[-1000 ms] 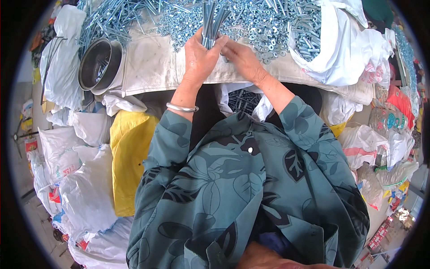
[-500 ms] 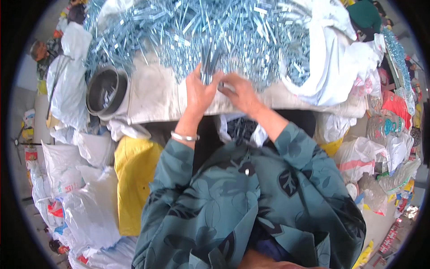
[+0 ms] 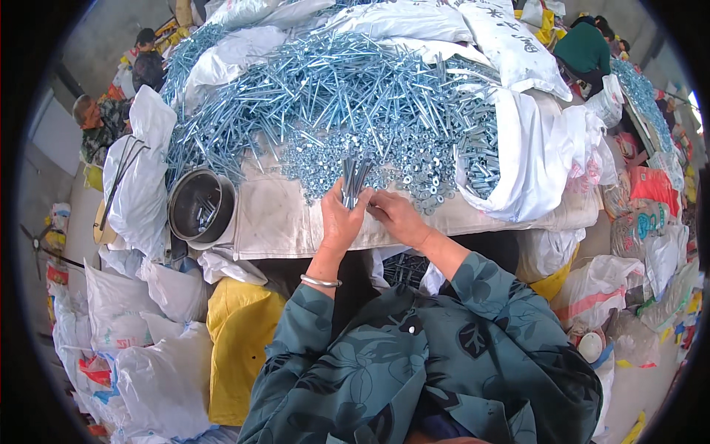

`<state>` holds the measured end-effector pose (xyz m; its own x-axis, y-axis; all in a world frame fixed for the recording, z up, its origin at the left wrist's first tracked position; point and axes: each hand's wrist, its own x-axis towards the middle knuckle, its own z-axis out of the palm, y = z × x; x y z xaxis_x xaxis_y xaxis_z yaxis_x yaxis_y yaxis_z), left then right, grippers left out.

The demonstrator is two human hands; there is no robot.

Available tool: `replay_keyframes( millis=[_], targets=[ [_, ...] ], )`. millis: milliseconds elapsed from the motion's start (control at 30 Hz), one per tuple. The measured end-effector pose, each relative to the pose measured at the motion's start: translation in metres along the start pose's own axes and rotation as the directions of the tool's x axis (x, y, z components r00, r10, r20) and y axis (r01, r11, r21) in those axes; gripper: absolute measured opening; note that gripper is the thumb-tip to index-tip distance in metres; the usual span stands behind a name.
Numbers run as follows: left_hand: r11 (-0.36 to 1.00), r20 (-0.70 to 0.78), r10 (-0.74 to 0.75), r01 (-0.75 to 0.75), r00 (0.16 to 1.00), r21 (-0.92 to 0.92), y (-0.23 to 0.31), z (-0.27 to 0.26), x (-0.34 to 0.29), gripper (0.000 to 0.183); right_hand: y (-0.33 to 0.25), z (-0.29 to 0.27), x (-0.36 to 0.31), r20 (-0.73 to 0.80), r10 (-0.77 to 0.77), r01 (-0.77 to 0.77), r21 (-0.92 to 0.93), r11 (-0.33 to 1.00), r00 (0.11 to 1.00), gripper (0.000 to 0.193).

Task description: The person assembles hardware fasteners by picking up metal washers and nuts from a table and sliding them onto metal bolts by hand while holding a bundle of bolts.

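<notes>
My left hand (image 3: 344, 222) is closed round an upright bunch of long metal bolts (image 3: 353, 181), with a bangle at its wrist. Against the lower end of that bunch, my right hand (image 3: 399, 218) has its fingers pinched together; whatever they hold is hidden. Both hands are over the near edge of a cloth-covered table (image 3: 274, 222). Just beyond them lie loose nuts and washers (image 3: 429, 174), and farther back a wide heap of long bolts (image 3: 296, 81). Short metal tubes (image 3: 479, 137) are piled on the right beside a white sack (image 3: 521, 155).
A dark metal pan (image 3: 202, 207) with a few short pieces stands at the table's left. An opened bag of dark metal parts (image 3: 405, 270) is below the table edge. Stuffed white sacks (image 3: 159, 370) crowd the left floor; other people (image 3: 584, 48) sit farther off.
My view has tilted up, so the table and hands appear lower and more of the heap shows. The right hand has come closer to the bunch of bolts, which the left hand still grips.
</notes>
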<state>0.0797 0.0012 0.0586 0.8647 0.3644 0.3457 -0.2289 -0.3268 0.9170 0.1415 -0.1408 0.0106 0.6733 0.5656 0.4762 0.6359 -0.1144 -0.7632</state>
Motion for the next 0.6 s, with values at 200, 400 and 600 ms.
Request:
replay_keyframes(
  millis=[200, 400, 600],
  targets=[
    [0.999, 0.024, 0.000, -0.001, 1.000, 0.048, -0.004, 0.002, 0.001, 0.022, 0.008, 0.003, 0.002, 0.008, -0.005, 0.007, -0.185, 0.983, 1.000, 0.018],
    [0.999, -0.014, -0.020, 0.020, 1.000, 0.033, -0.004, 0.006, 0.001, 0.023, -0.005, 0.006, 0.004, -0.024, 0.033, -0.038, -0.258, 0.965, 0.999, 0.018],
    [0.999, -0.013, 0.006, -0.006, 1.000, 0.034, -0.001, 0.005, -0.006, 0.024, -0.013, 0.002, -0.002, 0.065, 0.106, -0.108, 0.033, 0.994, 0.992, 0.028]
  ],
)
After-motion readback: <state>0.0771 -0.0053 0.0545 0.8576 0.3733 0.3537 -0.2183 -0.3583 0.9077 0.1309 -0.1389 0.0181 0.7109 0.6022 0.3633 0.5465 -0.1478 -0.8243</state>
